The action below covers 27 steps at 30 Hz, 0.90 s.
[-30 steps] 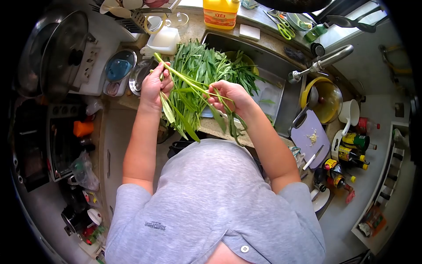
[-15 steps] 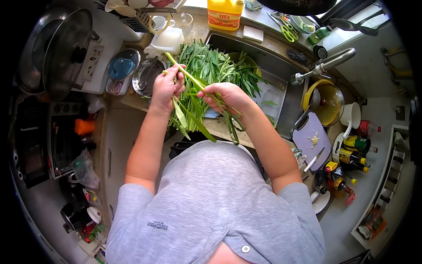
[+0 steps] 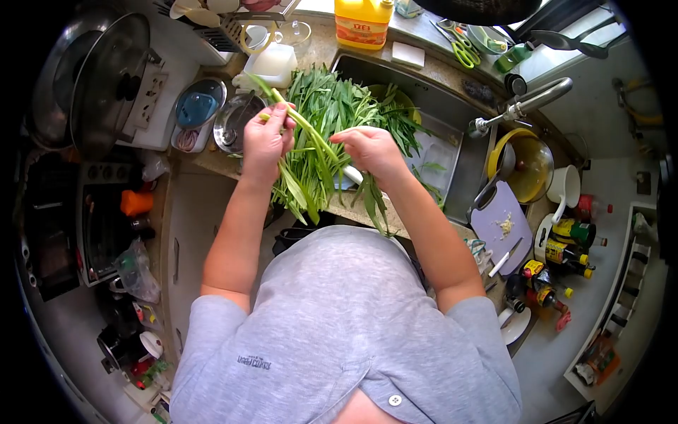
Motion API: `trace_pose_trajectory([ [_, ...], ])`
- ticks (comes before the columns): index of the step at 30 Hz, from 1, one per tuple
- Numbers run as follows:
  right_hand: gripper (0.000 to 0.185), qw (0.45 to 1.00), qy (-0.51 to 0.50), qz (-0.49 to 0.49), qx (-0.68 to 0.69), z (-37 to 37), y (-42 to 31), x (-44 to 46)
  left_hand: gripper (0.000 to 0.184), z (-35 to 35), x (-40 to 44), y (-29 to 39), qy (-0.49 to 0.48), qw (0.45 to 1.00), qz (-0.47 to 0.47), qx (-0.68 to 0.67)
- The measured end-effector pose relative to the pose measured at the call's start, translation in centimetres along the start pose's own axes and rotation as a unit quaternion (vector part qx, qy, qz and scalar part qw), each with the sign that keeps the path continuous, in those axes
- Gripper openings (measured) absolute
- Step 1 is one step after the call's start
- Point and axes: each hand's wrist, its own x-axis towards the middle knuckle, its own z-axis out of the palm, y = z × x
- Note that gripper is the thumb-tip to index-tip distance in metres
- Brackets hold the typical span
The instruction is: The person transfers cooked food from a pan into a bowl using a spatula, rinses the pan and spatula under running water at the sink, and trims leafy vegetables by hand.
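My left hand (image 3: pixel 267 138) is closed around a few pale green stalks (image 3: pixel 311 130) of a leafy vegetable that looks like water spinach. Their cut ends point up and left past the fingers, and long leaves hang below the hand. To the right, my right hand (image 3: pixel 373 150) has its index finger and thumb near the stalks, with a small gap between. Its other fingers curl into the palm, and dark green leaves (image 3: pixel 371 201) hang from under it. Behind both hands lies a large heap of the same greens (image 3: pixel 335 95), spread over the counter and sink edge.
Right of the heap is the steel sink (image 3: pixel 462 166) with its faucet (image 3: pixel 526 106). A purple cutting board (image 3: pixel 494 212) bears chopped bits and a knife (image 3: pixel 506 258). Sauce bottles (image 3: pixel 558 251) stand beyond it. A metal bowl (image 3: pixel 229 124) sits at left.
My right hand has moved off the stalks to the right, its fingertips now apart from them. The leaves under it shifted right too. My left hand stays nearly in place as the stalks tilt.
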Motion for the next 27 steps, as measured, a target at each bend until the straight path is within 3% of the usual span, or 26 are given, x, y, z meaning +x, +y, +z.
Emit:
trace_pose_trajectory([
  [2,0.015,0.995,-0.085,0.019,-0.048,1.0,-0.6,0.1,0.019,1.3,-0.6,-0.1,-0.010,1.000,-0.014,0.010],
  [6,0.016,0.992,-0.106,0.044,-0.047,0.6,0.0,0.5,0.019,1.2,-0.7,-0.5,-0.032,0.998,-0.023,0.049],
  [9,0.015,0.988,-0.110,0.033,-0.101,0.3,0.2,0.6,0.020,1.5,-0.8,0.6,-0.011,0.996,-0.090,-0.012],
  [12,0.013,0.989,-0.068,0.005,-0.128,-0.3,0.9,1.0,0.020,0.1,0.1,-0.2,-0.059,0.997,-0.043,0.025],
  [14,0.012,0.991,-0.024,-0.017,-0.128,-0.8,1.4,1.3,0.020,-0.1,0.3,-0.7,0.004,0.993,0.078,0.086],
  [16,0.014,0.997,0.058,0.038,0.028,-1.7,1.3,1.6,0.019,-1.1,1.1,-0.7,-0.019,0.988,0.112,0.105],
  [19,0.017,0.993,0.002,0.107,0.049,-1.4,0.8,2.2,0.019,0.5,-0.2,0.3,-0.068,0.995,-0.046,0.052],
  [21,0.018,0.985,-0.057,0.139,0.085,-0.2,-0.2,1.7,0.020,2.0,-0.8,0.3,-0.061,0.993,-0.077,0.061],
  [24,0.018,0.985,-0.104,0.128,0.056,0.8,-0.9,1.0,0.020,2.4,-1.1,-0.8,-0.070,0.991,-0.091,0.065],
  [27,0.020,0.986,-0.120,0.111,0.026,0.5,-0.6,1.0,0.020,2.1,-1.0,-1.4,-0.103,0.986,-0.032,0.127],
])
